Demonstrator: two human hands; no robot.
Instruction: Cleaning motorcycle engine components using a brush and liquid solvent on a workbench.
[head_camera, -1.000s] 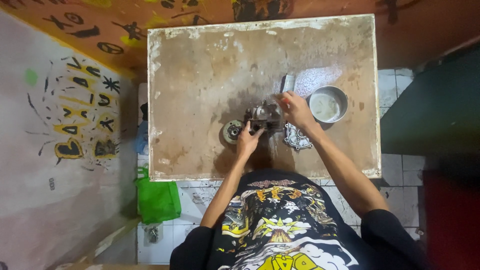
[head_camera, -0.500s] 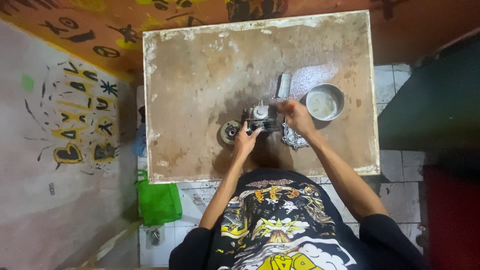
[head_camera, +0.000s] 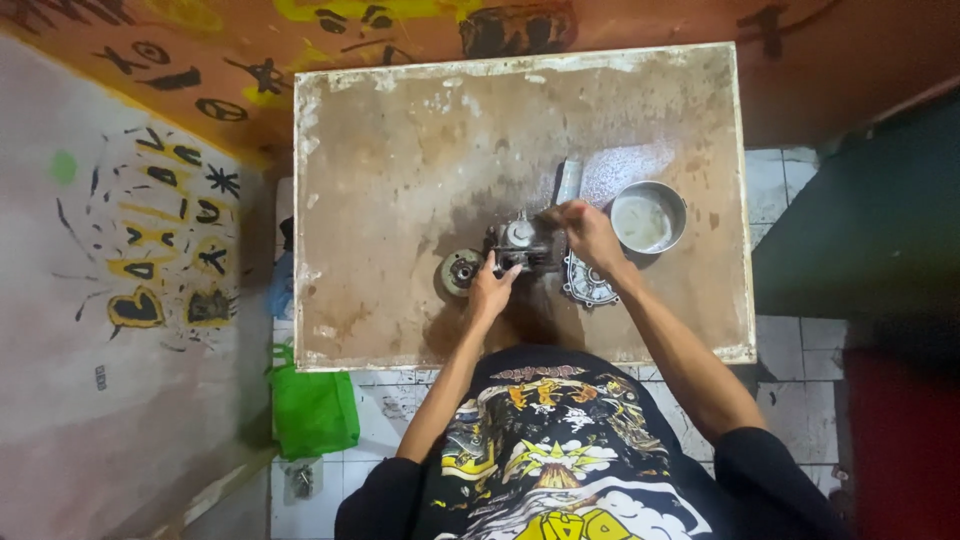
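Both the left hand (head_camera: 492, 287) and right hand (head_camera: 590, 233) grip a grimy, blocky metal engine part (head_camera: 522, 247).

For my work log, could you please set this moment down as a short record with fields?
Surface: stained brown table
Left hand: grips the small metal engine part at its near side
Right hand: on the same part's right side
Left of it: round metal disc
Right of it: flat metal cover, metal bowl
Behind: small pale tube
Floor, left: green bag
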